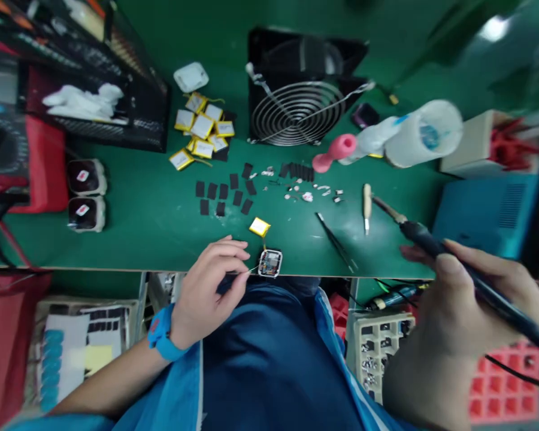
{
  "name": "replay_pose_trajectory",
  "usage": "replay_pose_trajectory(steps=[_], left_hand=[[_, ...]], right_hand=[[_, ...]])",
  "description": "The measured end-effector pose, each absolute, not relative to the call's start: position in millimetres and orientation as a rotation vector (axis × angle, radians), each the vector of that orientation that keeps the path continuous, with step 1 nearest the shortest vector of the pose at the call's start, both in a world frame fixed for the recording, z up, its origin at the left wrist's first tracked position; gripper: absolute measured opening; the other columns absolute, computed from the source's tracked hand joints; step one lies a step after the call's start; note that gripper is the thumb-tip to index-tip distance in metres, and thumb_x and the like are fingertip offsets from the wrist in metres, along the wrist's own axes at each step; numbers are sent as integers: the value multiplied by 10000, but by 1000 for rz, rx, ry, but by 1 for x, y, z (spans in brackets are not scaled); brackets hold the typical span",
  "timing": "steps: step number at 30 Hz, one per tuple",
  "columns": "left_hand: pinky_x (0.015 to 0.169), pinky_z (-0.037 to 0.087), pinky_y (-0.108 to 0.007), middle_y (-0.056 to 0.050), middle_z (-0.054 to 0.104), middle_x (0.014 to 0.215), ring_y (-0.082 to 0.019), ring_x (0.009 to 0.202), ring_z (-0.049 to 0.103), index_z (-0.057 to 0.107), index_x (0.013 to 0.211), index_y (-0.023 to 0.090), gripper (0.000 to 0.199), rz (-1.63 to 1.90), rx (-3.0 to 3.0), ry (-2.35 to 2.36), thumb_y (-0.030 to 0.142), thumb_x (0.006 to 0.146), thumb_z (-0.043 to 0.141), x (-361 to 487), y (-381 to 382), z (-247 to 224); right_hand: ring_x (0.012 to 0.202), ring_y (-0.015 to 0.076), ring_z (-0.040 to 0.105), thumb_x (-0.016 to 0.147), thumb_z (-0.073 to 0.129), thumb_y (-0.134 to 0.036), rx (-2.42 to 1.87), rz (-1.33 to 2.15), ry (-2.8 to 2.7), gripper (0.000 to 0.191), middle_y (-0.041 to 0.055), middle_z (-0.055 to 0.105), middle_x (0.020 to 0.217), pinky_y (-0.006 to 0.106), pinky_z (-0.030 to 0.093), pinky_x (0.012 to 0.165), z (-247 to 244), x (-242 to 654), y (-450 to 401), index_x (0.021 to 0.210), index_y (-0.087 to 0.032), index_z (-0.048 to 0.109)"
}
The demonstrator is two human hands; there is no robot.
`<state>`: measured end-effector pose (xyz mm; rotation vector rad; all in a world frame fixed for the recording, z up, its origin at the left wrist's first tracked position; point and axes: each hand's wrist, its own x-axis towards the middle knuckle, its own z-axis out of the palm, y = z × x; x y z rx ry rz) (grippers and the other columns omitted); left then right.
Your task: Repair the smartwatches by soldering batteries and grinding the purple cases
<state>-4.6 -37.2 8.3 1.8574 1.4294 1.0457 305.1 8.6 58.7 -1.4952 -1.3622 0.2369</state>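
Note:
My left hand (215, 278) is at the table's front edge with thumb and forefinger pinched on a thin silvery wire (253, 269). The wire reaches toward a small square device (270, 263), whose white-rimmed case shows a circuit board inside. A yellow-edged battery (259, 227) lies just behind the device, joined to it by short leads. On the right, my right hand (471, 299) grips a soldering iron (424, 239) by its dark handle. The iron points up and left, its tip near a small wooden-handled tool (367, 206) and apart from the device.
Tweezers (335, 239) lie right of the device. Black pads (223, 191) and tiny parts are scattered behind it. Farther back are a pile of batteries (202, 126), a fan (299, 114) and a white cup (424, 134). A blue box (485, 215) stands right, a red multimeter (45, 155) left.

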Motion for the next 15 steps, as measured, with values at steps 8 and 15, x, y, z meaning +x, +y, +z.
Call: replay_pose_trajectory(steps=[8, 15], left_hand=[[1101, 564, -508, -66, 782, 1139, -251, 1232, 701, 606, 941, 215, 147, 978, 1964, 1432, 69, 930, 618, -2, -29, 8], [1094, 575, -509, -86, 772, 1152, -242, 1226, 702, 607, 937, 206, 157, 952, 1990, 1374, 49, 928, 604, 2, -28, 14]], right_hand=[[1020, 269, 748, 960, 654, -449, -1458, -257, -1755, 343, 102, 739, 1125, 455, 627, 852, 18, 347, 72, 1202, -214, 717], [794, 237, 777, 874, 793, -365, -1404, -57, -1504, 367, 118, 759, 1007, 346, 607, 679, 30, 327, 50, 1162, -139, 776]])
